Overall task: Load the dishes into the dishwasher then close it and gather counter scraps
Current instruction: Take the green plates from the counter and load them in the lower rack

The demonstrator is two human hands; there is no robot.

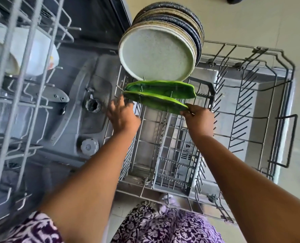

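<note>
your nearer green plate [156,102] stands on edge in the lower rack [277,57], its long axis running across the rack from left to right and dipping toward the right end. a second green plate [160,89] stands just behind it, then a row of round plates [156,55]. the cutlery basket [175,165] sits just in front. your right hand [199,118] pinches the near plate's right end. your left hand [122,114] hovers at the left end, fingers spread; it's blurred, so contact is unclear.
</note>
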